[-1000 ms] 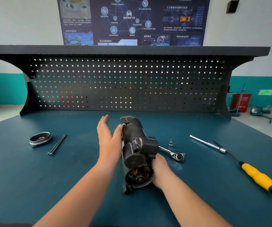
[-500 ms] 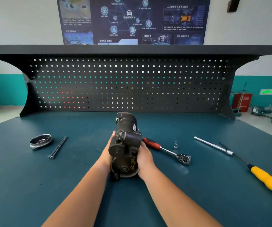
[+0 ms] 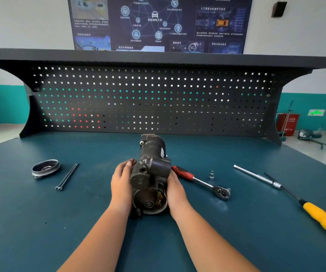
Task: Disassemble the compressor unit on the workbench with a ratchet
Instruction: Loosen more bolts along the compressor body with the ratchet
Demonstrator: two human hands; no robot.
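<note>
Compressor unit (image 3: 150, 179) rests on the desk (image 3: 79, 222), between the hands. The left hand (image 3: 122, 185), flat and apart a second ago, now grips its side; the right hand (image 3: 175, 191) cups the other. The ratchet (image 3: 203, 183) lies untouched just right, likely needed next.

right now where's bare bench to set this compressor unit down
Widest bare patch: workbench front left, nearer than the long bolts and round cover. Another lies between the ratchet and the yellow-handled driver. Crowded just right of the compressor unit, where ratchet and socket sit by the right hand.
</note>
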